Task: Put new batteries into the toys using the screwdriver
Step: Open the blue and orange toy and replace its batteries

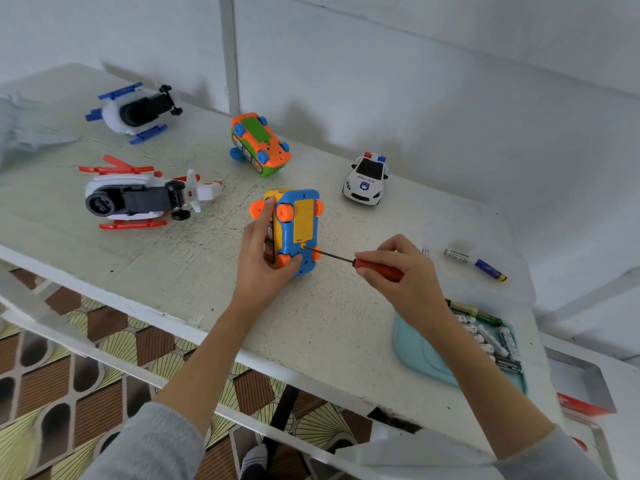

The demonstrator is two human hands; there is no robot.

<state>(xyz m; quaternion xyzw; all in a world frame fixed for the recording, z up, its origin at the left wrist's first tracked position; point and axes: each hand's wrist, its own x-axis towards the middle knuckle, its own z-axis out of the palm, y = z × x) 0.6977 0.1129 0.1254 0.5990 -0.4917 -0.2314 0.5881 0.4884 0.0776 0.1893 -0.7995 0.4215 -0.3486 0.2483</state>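
The blue toy (pixel 294 233) stood on its side near the middle of the table (pixel 173 271), underside facing right: blue shell, orange wheels, a yellow battery cover closed over the base. The left hand (pixel 266 258) gripped it, fingers curled over the top side and thumb on the lower end. The right hand (pixel 401 271) pinched the red handle of the screwdriver (pixel 353 262); the tip met the screw just below the yellow cover.

The table was white, scuffed and speckled, set against a pale wall. Patterned brown-and-yellow floor showed below its near edge.

Behind the blue toy lay an orange-and-green toy (pixel 259 143), wheels up. To the blue toy's right and slightly behind stood a police car (pixel 367 180), upright. To its left lay a red-and-white helicopter (pixel 138 195), and farther back-left a blue-and-white one (pixel 135 112), both showing black undersides. Right of the blue toy lay two loose batteries (pixel 474 263). A teal tray (pixel 415 355) of batteries sat near-right, partly hidden by the right forearm.
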